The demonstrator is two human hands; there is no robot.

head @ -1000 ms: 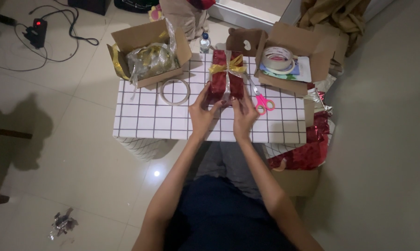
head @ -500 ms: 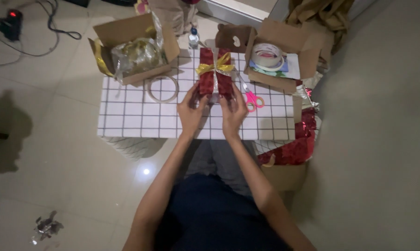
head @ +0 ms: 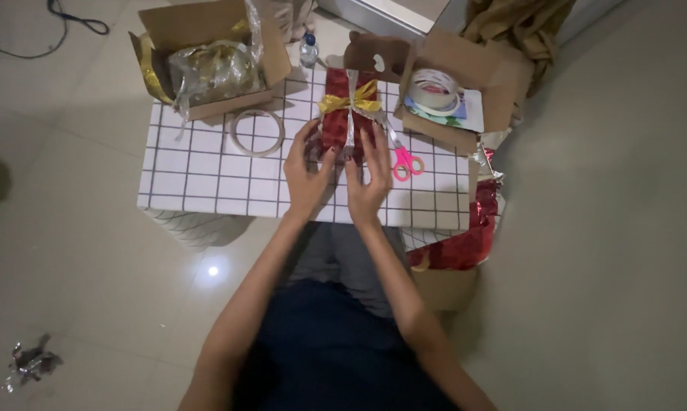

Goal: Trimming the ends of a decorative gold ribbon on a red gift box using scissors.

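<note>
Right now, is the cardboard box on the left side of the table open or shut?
Open. The cardboard box has its flaps spread outward, and crumpled gold and clear wrapping shows inside it.

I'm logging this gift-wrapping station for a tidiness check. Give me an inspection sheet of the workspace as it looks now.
Surface: low table with white grid-pattern cover.
Job's things: red gift box with gold bow.
Clutter: tape ring, pink scissors, left cardboard box of gold foil, right cardboard box with tape roll, small bottle, red wrapping paper.
Grippers: left hand and right hand, fingers on the gift box's near end.
Cables: black cable on floor, top left.
Surroundings: tiled floor, foil scrap.
</note>
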